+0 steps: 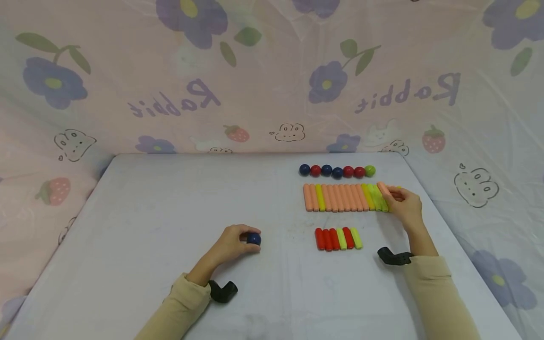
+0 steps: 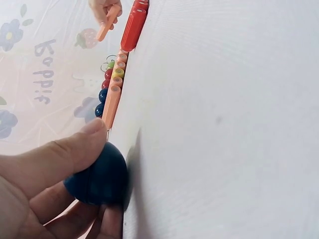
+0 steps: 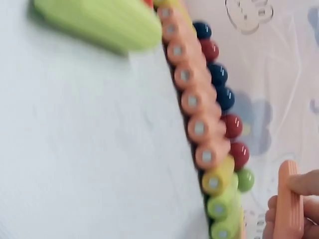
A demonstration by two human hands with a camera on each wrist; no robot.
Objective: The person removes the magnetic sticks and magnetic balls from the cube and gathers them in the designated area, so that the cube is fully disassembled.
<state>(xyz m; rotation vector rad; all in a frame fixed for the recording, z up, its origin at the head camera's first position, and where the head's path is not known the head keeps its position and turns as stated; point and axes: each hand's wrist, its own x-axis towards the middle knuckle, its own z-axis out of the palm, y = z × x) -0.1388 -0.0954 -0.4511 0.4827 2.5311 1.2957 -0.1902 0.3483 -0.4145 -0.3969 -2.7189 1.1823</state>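
Note:
My left hand (image 1: 229,243) pinches a dark blue ball (image 1: 254,239) between thumb and fingers, low over the white table. The left wrist view shows the same ball (image 2: 102,177) under the thumb, close to the tabletop. At the right, my right hand (image 1: 405,205) grips a ridged peach stick (image 1: 384,189) at the end of a long row of sticks (image 1: 340,198), mostly peach with some yellow and green. In the right wrist view the held stick (image 3: 288,204) is raised beside that row. The hand hides the row's right end.
Behind the long row runs a line of balls (image 1: 326,170) in blue, red and green. Nearer the front lies a short row of red and yellow-green sticks (image 1: 331,239). A patterned cloth (image 1: 263,94) hangs behind the white table (image 1: 170,198).

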